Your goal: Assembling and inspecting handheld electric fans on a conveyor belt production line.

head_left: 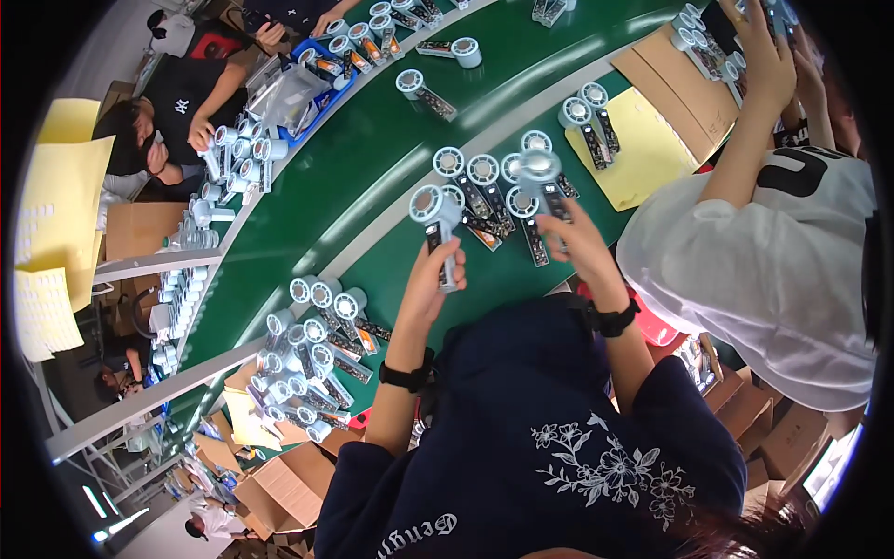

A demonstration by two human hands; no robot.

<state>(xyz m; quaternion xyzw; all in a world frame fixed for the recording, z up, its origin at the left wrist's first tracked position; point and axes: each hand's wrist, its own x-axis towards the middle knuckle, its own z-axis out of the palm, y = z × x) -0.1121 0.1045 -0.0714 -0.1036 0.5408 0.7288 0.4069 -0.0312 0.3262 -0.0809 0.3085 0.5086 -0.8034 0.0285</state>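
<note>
My left hand [436, 275] is closed around the handle of a light blue handheld fan [426, 205], round head up, with dark circuitry showing along its handle. My right hand [582, 244] grips another handheld fan [556, 197] by its handle; its head is smeared by motion. Between and beyond my hands, several similar fans [483, 170] lie on the green work surface [396, 256], their handles open on dark circuit boards. The fan in my right hand partly covers some of them.
More fans [312, 359] crowd the left of the bench. A green conveyor [358, 149] curves past, with loose fans [466, 53] on it. At right, a person in a white shirt [745, 252] sits close, near a yellow sheet [643, 163]. Across, another person [191, 102] handles fans beside a blue tray [321, 107].
</note>
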